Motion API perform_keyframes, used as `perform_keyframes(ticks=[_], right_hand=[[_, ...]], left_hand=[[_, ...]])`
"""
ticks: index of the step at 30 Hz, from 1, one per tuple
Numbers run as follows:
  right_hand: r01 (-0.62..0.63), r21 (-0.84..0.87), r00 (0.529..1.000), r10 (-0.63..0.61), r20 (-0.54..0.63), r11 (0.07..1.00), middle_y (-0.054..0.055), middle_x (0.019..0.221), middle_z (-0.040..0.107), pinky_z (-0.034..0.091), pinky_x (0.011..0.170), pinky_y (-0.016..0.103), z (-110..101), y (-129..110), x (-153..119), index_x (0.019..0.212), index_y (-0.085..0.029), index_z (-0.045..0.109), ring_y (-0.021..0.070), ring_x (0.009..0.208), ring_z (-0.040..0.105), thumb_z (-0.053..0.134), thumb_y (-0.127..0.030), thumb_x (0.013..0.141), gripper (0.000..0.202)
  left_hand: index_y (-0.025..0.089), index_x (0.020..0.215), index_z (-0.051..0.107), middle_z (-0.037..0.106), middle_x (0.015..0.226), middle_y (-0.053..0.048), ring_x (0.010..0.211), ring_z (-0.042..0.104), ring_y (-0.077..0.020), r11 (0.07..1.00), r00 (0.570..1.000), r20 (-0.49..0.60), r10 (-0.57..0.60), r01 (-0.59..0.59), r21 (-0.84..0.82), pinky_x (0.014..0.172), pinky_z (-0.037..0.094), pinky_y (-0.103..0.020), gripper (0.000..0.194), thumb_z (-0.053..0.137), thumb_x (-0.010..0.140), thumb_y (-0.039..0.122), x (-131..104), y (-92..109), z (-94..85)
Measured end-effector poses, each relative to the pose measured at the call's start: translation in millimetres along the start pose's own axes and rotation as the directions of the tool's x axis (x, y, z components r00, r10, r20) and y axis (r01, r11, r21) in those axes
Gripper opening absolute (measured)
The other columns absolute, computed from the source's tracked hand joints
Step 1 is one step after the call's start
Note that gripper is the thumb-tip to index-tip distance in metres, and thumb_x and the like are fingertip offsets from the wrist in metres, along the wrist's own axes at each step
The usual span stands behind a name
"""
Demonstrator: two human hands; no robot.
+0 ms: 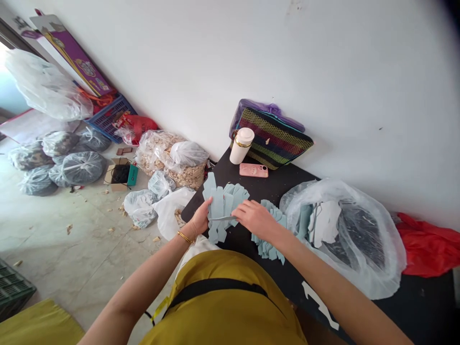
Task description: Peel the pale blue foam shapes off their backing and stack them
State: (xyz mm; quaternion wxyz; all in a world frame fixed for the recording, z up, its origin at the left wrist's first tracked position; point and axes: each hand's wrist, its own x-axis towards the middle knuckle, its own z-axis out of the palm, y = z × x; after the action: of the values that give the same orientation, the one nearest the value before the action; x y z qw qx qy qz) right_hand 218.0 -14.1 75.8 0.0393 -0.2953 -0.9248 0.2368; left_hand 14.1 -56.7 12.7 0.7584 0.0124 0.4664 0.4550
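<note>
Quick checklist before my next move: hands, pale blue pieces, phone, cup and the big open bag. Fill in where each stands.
1. Left hand gripping pale blue pieces: ok.
2. Right hand holding the narrow grey strip: ok, its fingers are at one end.
3. Cup upright, lid on; phone flat, apart from the pieces: ok.
4. Clear plastic bag with its mouth open: ok, pieces show inside.
5. Black table free of loose scraps: not ok, a white scrap lies near the right forearm.
6. Number of pieces in the bag: cannot tell.
</note>
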Motion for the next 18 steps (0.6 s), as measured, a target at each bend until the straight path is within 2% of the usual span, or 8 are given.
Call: perform_keyframes(ticks=[2,3,5,7,8,10,13,18], right_hand=[[-0.266,0.268,0.959,0.283,-0.027,0.926,0.003,0.081,0.064,0.045,0.068,0.031,9.7,-2.1,-4.3,0.087,-0.021,0.057,0.0201,0.078,0.06,0.052,-0.021,0.093,0.007],[-0.371,0.439,0.91,0.415,-0.005,0.818,0.001,0.079,0.064,0.046,0.064,0.03,19.2,-3.8,-3.7,0.087,-0.022,0.055,0.019,0.073,0.06,0.053,-0.025,0.092,0.006],[-0.459,0.713,0.808,0.582,0.088,0.53,0.0,0.08,0.066,0.049,0.058,0.028,43.4,-7.8,1.8,0.09,-0.023,0.053,0.0176,0.067,0.062,0.054,-0.03,0.09,0.007],[-0.455,0.815,0.744,0.656,0.127,0.359,0.0,0.083,0.067,0.051,0.058,0.029,66.6,-11.4,9.4,0.093,-0.023,0.051,0.0176,0.067,0.063,0.057,-0.029,0.085,0.012],[-0.457,0.817,0.719,0.686,0.106,0.353,0.001,0.084,0.066,0.052,0.059,0.03,75.4,-12.7,12.6,0.093,-0.023,0.051,0.0178,0.068,0.063,0.06,-0.028,0.082,0.015],[-0.483,0.757,0.68,0.733,0.006,0.441,0.002,0.085,0.064,0.052,0.064,0.032,85.5,-13.8,16.1,0.092,-0.022,0.052,0.0185,0.07,0.062,0.064,-0.025,0.078,0.019],[-0.517,0.64,0.658,0.742,-0.127,0.568,0.003,0.093,0.062,0.051,0.072,0.034,86.9,-12.6,15.3,0.098,-0.021,0.054,0.0195,0.078,0.061,0.068,-0.023,0.074,0.028],[-0.544,0.631,0.598,0.783,-0.171,0.553,0.005,0.098,0.061,0.05,0.075,0.035,86.5,-9.9,11.9,0.097,-0.02,0.055,0.0194,0.079,0.061,0.072,-0.024,0.068,0.033]], left_hand=[[0.012,0.112,0.068,0.078,0.091,-0.009,0.091,0.072,-0.0232,0.999,0.998,-0.059,0.031,-0.032,-0.021,0.088,0.056,-0.034,0.035,0.054,0.091,0.036,1.7,-3.4,1.0],[0.011,0.109,0.068,0.078,0.089,-0.009,0.09,0.072,-0.0234,0.999,0.996,-0.079,0.031,-0.034,-0.037,0.087,0.056,-0.034,0.033,0.054,0.09,0.035,1.9,-5.7,3.3],[0.011,0.103,0.069,0.078,0.088,-0.009,0.089,0.073,-0.0239,0.997,0.996,-0.09,0.028,-0.034,-0.069,0.086,0.057,-0.035,0.03,0.054,0.09,0.033,1.6,-10.6,11.2],[0.012,0.101,0.07,0.078,0.09,-0.009,0.091,0.072,-0.0235,0.993,0.993,-0.103,0.061,-0.071,-0.094,0.087,0.057,-0.034,0.026,0.055,0.09,0.03,0.8,-15.2,20.9],[0.013,0.1,0.07,0.078,0.092,-0.008,0.093,0.072,-0.0232,0.99,0.99,-0.114,0.083,-0.095,-0.103,0.089,0.056,-0.034,0.024,0.056,0.089,0.029,0.3,-17.1,25.5],[0.014,0.101,0.07,0.078,0.095,-0.007,0.096,0.071,-0.0227,0.985,0.985,-0.127,0.119,-0.133,-0.112,0.092,0.055,-0.033,0.022,0.06,0.087,0.027,-0.4,-19.9,32.6],[0.013,0.102,0.07,0.078,0.097,-0.007,0.099,0.07,-0.023,0.987,0.989,-0.091,0.114,-0.124,-0.106,0.095,0.053,-0.034,0.023,0.062,0.086,0.027,-0.7,-21.7,36.9],[0.013,0.1,0.072,0.078,0.102,-0.009,0.107,0.068,-0.0254,0.989,0.994,-0.072,0.082,-0.091,-0.119,0.1,0.051,-0.036,0.021,0.062,0.085,0.025,1.4,-23.6,36.1]])
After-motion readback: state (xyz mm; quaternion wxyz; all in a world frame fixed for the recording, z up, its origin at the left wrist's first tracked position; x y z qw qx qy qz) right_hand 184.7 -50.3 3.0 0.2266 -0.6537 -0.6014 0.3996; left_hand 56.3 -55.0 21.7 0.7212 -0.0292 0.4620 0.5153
